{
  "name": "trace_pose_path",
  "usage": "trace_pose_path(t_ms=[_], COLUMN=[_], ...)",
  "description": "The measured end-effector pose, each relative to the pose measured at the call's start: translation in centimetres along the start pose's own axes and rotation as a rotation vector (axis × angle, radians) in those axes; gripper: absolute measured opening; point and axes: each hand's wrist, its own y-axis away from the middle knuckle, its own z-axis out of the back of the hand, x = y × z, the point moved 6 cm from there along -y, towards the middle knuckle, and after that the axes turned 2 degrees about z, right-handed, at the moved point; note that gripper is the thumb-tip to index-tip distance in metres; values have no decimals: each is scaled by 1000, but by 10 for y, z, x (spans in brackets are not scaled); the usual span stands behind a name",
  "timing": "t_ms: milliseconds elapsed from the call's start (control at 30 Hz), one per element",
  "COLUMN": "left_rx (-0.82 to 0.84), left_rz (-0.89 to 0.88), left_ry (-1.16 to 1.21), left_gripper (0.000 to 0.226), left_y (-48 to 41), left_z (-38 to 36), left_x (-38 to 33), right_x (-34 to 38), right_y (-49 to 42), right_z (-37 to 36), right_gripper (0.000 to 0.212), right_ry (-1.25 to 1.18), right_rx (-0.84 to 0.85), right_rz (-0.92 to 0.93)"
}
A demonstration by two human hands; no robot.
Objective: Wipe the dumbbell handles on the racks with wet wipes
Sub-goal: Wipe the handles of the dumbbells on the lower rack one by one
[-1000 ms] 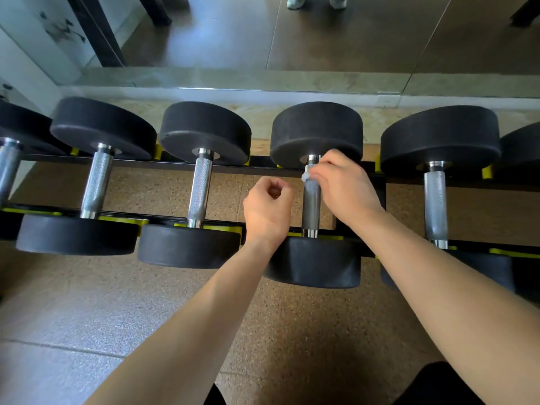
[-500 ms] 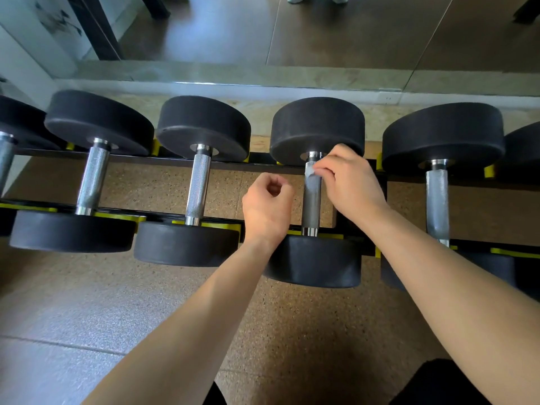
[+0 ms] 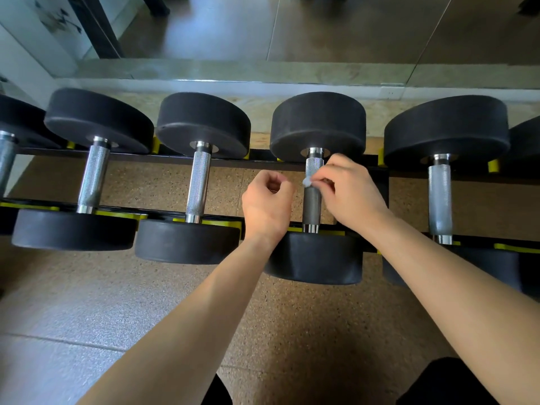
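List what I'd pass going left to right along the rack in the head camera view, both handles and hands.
Cut-off handle at the left edge → second handle → third handle → left hand → darker handle → right hand pinching the wet wipe → far-right handle.

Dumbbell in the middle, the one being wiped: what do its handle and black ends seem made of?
Handle: metal, probably steel, going by the fine cross-hatched knurling and shiny chrome-like collars. Below the wet wipe it looks darker, perhaps damp. Ends: matte black and finely grained, with softly rounded edges; likely a rubber or urethane coating, core unseen.
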Motion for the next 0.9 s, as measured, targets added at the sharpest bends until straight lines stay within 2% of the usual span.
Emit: trace_pose_path(t_ms=[167, 300, 367, 533, 733, 833, 900], left_rx=[-2, -18, -18, -21, -13, -15, -13], left_rz=[4, 2, 0, 0, -1, 3, 9], left_ry=[11, 15, 13, 11, 14, 16, 17], left_gripper=[7, 9, 9, 8, 7, 7, 7], left_y=[-1, -1, -1, -3, -2, -2, -2], left_z=[0, 0, 0, 0, 0, 0, 0], left_x=[1, 0, 0, 1, 0, 0, 1], right_x=[2, -5, -5, 3, -7, -5, -10], right_y=[8, -13, -9, 14, 0, 12, 13], right_z=[-2, 5, 4, -10, -1, -12, -11], right_gripper=[8, 8, 5, 2, 7, 7, 10], right_ry=[-57, -27, -46, -107, -154, -179, -184], right_rx=[226, 96, 100, 441, 292, 477, 503], right_rz=[74, 39, 30, 75, 16, 17, -4])
